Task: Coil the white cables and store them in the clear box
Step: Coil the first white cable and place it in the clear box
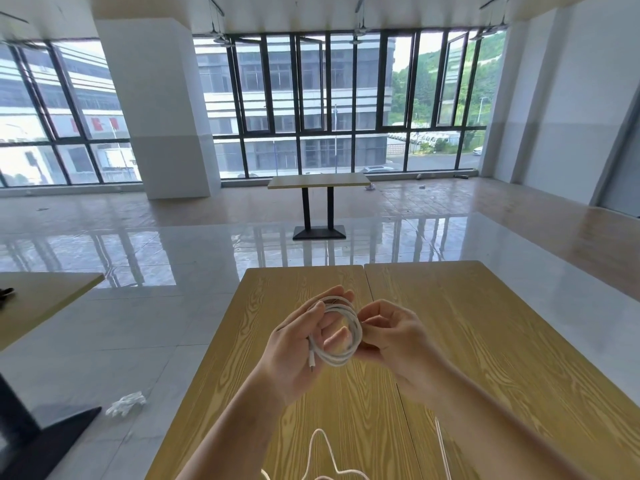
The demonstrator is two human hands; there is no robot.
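Wood-grain table (467, 323), loose white cable (320, 445) on its near edge

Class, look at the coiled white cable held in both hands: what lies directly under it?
Under the coiled white cable lies bare wooden table, seen through the loop. The left hand and right hand gripping it cover the tabletop beneath them.

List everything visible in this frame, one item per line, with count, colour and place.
coiled cable: 1, white, held above the near table
loose cable: 1, white, on the near table at the bottom edge
near table: 1, wood-grain, under the hands
far table: 1, wood top, black legs, by the windows
side table: 1, wood top, left
crumpled scrap: 1, white, floor left
left hand: holds the coil
right hand: pinches the coil
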